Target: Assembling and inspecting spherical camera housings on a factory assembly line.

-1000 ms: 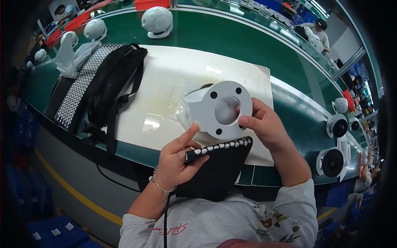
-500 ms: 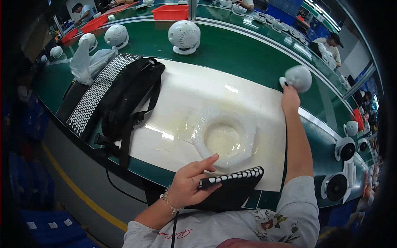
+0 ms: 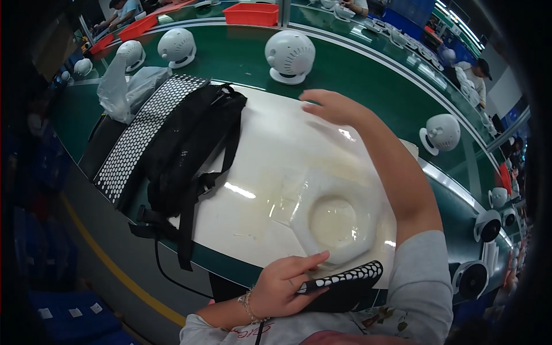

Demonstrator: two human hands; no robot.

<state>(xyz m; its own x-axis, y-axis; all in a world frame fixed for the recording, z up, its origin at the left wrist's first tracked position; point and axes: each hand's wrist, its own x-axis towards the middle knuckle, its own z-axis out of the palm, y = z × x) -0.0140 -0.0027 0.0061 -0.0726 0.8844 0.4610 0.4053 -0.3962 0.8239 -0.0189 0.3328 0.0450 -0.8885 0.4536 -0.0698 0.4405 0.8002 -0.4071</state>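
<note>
My right hand (image 3: 330, 108) reaches over the white work mat (image 3: 264, 144) with its fingers stretched to the left, and it holds nothing. Beyond it stands a round white fan housing (image 3: 290, 54) with slotted vents and a ring-shaped base, apart from my fingers. Another white fan housing (image 3: 441, 133) sits at the right, past my forearm. My left hand (image 3: 287, 282) stays low near my body, fingers spread, against a black panel (image 3: 351, 279) whose edge has white hexagons. A white padded ring (image 3: 302, 221), shiny with clear film, lies on the mat beyond that hand.
A black bag with straps (image 3: 190, 144) and a hexagon-patterned strip (image 3: 144, 132) cover the mat's left side. A clear plastic bag (image 3: 118, 89) lies behind. More white fan housings (image 3: 177, 47) line the green belt. A red bin (image 3: 250, 14) stands far off, and co-workers sit beyond.
My right hand has let go of the fan housing at the right and swung left toward the middle one. My left hand remains by the black panel. The view has shifted slightly.
</note>
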